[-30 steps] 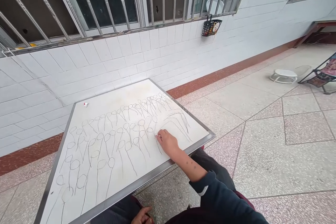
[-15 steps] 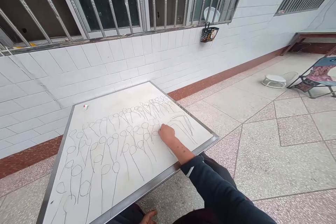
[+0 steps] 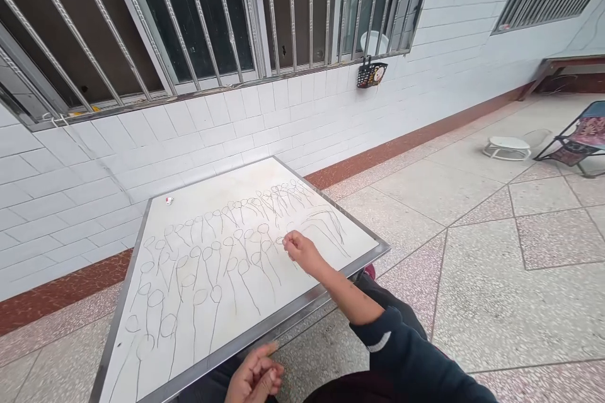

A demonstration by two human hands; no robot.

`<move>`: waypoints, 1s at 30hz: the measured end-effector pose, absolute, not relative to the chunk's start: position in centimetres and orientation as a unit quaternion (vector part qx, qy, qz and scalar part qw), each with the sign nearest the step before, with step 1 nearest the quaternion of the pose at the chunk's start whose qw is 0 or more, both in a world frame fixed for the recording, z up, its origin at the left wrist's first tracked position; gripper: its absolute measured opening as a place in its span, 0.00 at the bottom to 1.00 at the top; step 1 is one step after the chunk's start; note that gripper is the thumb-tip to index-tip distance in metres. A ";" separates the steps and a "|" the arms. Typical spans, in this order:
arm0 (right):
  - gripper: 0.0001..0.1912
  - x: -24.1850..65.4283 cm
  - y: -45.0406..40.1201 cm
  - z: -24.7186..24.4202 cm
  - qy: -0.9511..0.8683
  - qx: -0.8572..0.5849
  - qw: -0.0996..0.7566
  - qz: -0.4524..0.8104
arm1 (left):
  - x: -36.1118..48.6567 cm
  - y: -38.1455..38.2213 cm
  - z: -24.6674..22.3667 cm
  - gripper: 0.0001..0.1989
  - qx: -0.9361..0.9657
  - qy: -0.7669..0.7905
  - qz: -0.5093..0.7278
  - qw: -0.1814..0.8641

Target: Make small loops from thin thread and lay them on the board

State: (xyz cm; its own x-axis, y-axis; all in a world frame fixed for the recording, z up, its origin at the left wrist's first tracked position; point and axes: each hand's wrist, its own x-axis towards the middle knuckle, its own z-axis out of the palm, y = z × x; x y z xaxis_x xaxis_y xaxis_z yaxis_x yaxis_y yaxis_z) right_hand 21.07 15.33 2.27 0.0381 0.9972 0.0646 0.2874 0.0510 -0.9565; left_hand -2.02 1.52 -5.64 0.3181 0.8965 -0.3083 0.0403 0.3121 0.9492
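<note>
A pale square table (image 3: 227, 186) with a metal rim stands in front of me. Rows of thin dark looped lines (image 3: 201, 297), each a ring with long tails, cover its top; whether they are drawn or are loose strands I cannot tell. Several longer curved lines (image 3: 331, 223) lie together at the right. My right hand (image 3: 300, 250) is over the table's right part, fingers pinched together, and what they hold, if anything, is hidden. My left hand (image 3: 255, 374) is low by the near rim, its fingers loosely bent and apart, with nothing visible in it.
A small red-and-white object (image 3: 169, 201) lies at the table's far left corner. Behind the table is a white tiled wall (image 3: 212, 129) with barred windows. A black basket (image 3: 371, 74) hangs from the bars. A white stool (image 3: 507, 148) and folding chair (image 3: 579, 138) stand right.
My right hand has lifted slightly off the tabletop, its forearm drawn back. My left hand has risen further into view beside the near rim. The view has shifted a little.
</note>
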 end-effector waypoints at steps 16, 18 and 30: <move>0.12 21.5 1.6 3.0 -0.409 -0.211 0.354 0.814 | 5.3 1.2 6.4 0.23 0.409 0.407 0.519 0.631; 0.13 21.5 1.3 2.9 -0.432 -0.221 0.373 0.790 | 5.5 0.8 6.4 0.23 0.410 0.404 0.516 0.635; 0.13 21.5 1.6 3.9 -0.502 -0.285 0.530 0.621 | 6.8 -0.9 5.3 0.30 0.267 0.301 0.447 0.799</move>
